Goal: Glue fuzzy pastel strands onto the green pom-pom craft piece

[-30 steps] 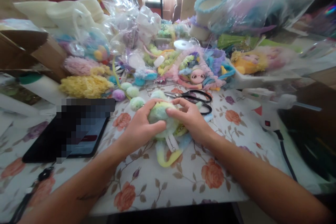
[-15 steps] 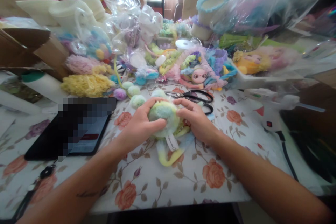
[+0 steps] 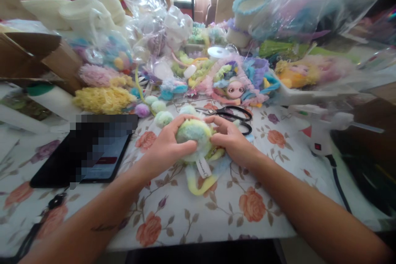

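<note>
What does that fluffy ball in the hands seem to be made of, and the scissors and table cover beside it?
The fluffy ball, held by the left hand and right hand, looks like soft pastel plush or yarn pile, matte and fuzzy, with a white tag. The scissors show black, glossy handles, likely plastic; the blades look like metal. The table cover looks like smooth printed fabric or vinyl with roses.

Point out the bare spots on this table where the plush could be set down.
Bare cloth lies in front of the plush, between the two forearms, and right of the scissors up to the glue gun. Behind the scissors the doll and yarn crowd everything; the tablet fills the left.
</note>
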Tool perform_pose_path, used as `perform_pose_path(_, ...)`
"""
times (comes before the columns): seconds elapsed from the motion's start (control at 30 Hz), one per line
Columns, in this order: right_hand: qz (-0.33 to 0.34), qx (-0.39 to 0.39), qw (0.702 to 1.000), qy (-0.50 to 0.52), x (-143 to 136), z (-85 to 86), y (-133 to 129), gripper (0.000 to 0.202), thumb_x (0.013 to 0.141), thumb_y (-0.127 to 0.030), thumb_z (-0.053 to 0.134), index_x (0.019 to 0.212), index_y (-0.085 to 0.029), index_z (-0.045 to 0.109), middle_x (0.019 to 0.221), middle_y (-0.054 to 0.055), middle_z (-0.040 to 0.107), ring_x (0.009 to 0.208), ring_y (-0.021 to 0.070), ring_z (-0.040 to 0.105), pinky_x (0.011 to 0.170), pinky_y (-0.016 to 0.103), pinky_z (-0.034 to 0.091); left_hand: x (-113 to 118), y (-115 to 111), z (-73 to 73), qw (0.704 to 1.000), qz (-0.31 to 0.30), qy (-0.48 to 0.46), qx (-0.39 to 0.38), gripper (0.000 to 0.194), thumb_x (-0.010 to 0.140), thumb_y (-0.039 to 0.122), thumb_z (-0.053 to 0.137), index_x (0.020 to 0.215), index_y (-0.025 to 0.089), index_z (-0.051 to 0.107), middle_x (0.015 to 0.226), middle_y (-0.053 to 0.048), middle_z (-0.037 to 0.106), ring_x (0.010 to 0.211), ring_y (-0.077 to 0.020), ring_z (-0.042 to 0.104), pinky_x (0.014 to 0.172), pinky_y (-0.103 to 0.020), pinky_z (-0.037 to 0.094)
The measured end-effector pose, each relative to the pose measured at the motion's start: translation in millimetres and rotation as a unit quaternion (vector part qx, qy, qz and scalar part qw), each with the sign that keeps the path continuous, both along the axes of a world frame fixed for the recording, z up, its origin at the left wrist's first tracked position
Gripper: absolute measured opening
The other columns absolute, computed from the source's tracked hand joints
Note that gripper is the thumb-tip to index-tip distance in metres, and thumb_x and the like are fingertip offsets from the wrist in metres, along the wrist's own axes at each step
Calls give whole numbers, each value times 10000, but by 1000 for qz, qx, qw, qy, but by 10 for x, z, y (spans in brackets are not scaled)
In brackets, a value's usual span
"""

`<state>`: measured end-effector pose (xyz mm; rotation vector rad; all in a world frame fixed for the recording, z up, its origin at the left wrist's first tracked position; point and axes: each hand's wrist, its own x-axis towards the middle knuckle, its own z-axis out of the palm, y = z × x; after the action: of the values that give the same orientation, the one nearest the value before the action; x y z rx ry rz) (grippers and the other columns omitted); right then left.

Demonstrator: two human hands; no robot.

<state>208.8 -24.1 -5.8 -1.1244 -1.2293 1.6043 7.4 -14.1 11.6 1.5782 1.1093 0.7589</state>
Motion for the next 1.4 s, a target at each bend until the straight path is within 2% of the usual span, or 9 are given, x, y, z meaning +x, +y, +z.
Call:
perform_pose_path(0.33,26,4,1000,7,22,-14,18,489,681,-226,778,1139,-250,610,835,-40,705,684,146,656,607,244,528,-5,-9,15,1000,-3,-10,-6,436,765,239,720,1197,224,661,964,-2,715,845,-207,682,676,-261,521)
perform_pose_path(0.53,37,-6,999,13,35,5,17,487,680,-206,712,1152,-262,604,807,-57,679,650,136,627,576,239,506,14,-21,51,1000,-12,-2,-5,537,733,222,780,1252,236,647,995,-4,724,842,-199,683,681,-263,520)
perform_pose_path(0.7,32,9,999,-14,37,-4,15,494,673,-201,779,1136,-254,613,804,-52,678,678,142,629,598,240,495,-5,-12,69,1000,-10,-5,-24,571,712,238,856,1245,246,651,1005,-9,724,821,-192,677,672,-260,530)
perform_pose_path(0.8,32,-19,999,26,39,-35,35,435,708,-203,709,1129,-268,622,775,-60,669,615,130,598,562,236,463,-44,15,10,995,-20,-57,-78,638,719,332,924,1291,284,646,1086,-22,738,881,-214,711,697,-266,552)
perform_pose_path(0.9,0,-60,997,58,34,-48,51,328,774,-327,725,1088,-266,655,773,-42,658,624,145,606,567,254,468,-44,47,-71,977,1,-156,-144,564,850,558,823,1312,289,645,1022,-25,750,865,-217,718,686,-271,553)
perform_pose_path(0.97,-10,-58,997,43,23,-43,44,376,762,-402,813,1083,-267,670,805,-29,673,688,170,643,614,278,501,-22,61,-101,965,36,-205,-160,519,888,617,759,1245,250,672,994,-32,750,899,-224,717,719,-275,557)
perform_pose_path(1.07,-15,-23,1000,9,1,-45,14,520,670,-361,940,1103,-274,664,831,-28,710,761,193,682,686,295,530,-6,67,-107,957,48,-222,-181,587,851,659,770,1246,239,662,996,-40,747,911,-245,719,738,-303,571)
perform_pose_path(1.27,-84,-42,990,106,-49,-73,-16,424,749,-432,872,1075,-249,671,811,-31,712,679,160,644,655,279,518,-42,35,-84,994,27,-95,-49,907,655,425,984,1449,313,561,1384,-85,674,1251,-351,662,982,-414,576)
perform_pose_path(1.4,-131,-58,978,151,-68,-80,-38,341,752,-386,800,1048,-255,690,791,-26,699,694,187,647,657,297,523,11,-4,-54,991,42,-117,-48,882,698,434,937,1461,292,518,1451,-109,644,1281,-359,655,1028,-440,575)
